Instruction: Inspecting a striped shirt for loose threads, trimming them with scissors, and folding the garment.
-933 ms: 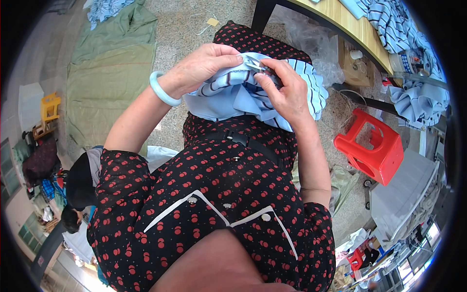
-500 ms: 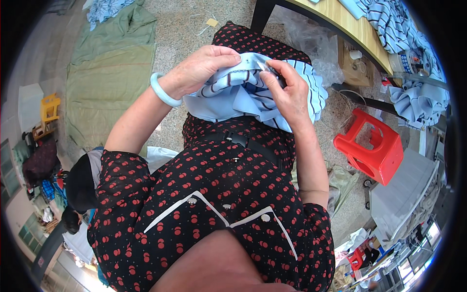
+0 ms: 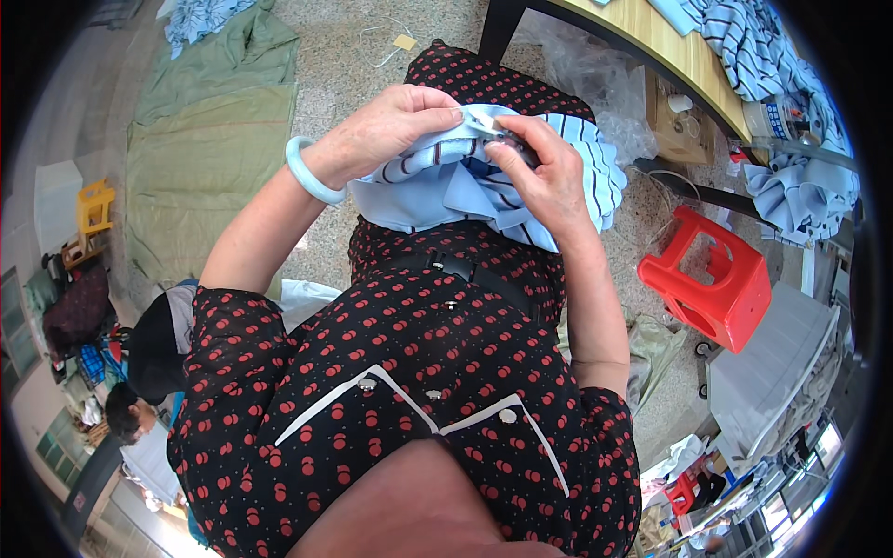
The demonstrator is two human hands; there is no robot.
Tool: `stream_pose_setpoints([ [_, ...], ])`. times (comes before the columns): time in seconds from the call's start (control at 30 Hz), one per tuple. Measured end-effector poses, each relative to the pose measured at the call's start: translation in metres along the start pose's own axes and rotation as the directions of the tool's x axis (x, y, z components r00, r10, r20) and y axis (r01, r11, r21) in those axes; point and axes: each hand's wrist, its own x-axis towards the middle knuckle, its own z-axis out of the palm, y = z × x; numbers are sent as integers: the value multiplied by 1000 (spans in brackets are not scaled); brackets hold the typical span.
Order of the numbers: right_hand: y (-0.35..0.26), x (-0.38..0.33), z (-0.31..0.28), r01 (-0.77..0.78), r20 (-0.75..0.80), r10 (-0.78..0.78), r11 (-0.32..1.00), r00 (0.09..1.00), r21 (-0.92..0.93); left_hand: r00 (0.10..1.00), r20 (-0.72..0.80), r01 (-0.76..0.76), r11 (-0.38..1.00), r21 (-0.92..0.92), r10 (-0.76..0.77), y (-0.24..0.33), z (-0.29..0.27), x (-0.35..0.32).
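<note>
A light-blue garment with dark stripes point(image 3: 400, 206) lies bunched across my lap, over my black dress with red dots. My left hand point(image 3: 395, 126), a pale-blue bangle on its wrist, pinches the garment's plain blue band between thumb and fingers. In my right hand point(image 3: 549, 172) is a small pair of thread snips point(image 3: 486, 125), with shiny blades and a dark body partly hidden by the fingers. The blades are at the band, just right of my left fingertips. What lies between them is too small to make out.
A red plastic stool point(image 3: 707, 279) stands on the speckled floor to the right. Far right, a wooden-topped table point(image 3: 642, 28) carries more striped cloth, with clear plastic and a cardboard box point(image 3: 679, 126) beneath. Green sheeting point(image 3: 209, 177) covers floor on the left. Another person point(image 3: 139, 428) is at lower left.
My right hand and the snips have shifted slightly left, bringing the blades closer to my left fingertips. The left hand keeps its pinch. At lower left, the other person's head has moved.
</note>
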Motion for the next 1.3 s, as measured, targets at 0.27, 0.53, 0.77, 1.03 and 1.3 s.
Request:
stream_pose_setpoints([
  [0.27, 2, 5, -7, -33, 57, 30, 998, 998, 46, 993, 110, 51, 996, -76, -42, 0, -6, 1],
  [0.53, 3, 7, -10, 23, 173, -14, 999, 985, -47, 982, 175, 97, 990, -107, -77, -4, -13, 7],
  [0.77, 7, 4, -16, -56, 136, 53, 998, 989, 19, 978, 192, 108, 983, -145, -80, -6, -17, 8],
  [1.03, 6, 5, -6, 30, 63, -28, 999, 998, -30, 972, 214, 114, 989, -93, -92, -4, -15, 9],
  [1.3, 7, 14, -1, -241, 204, 182, 915, 962, 324, 976, 137, 119, 937, 328, -172, -2, -28, 5],
])
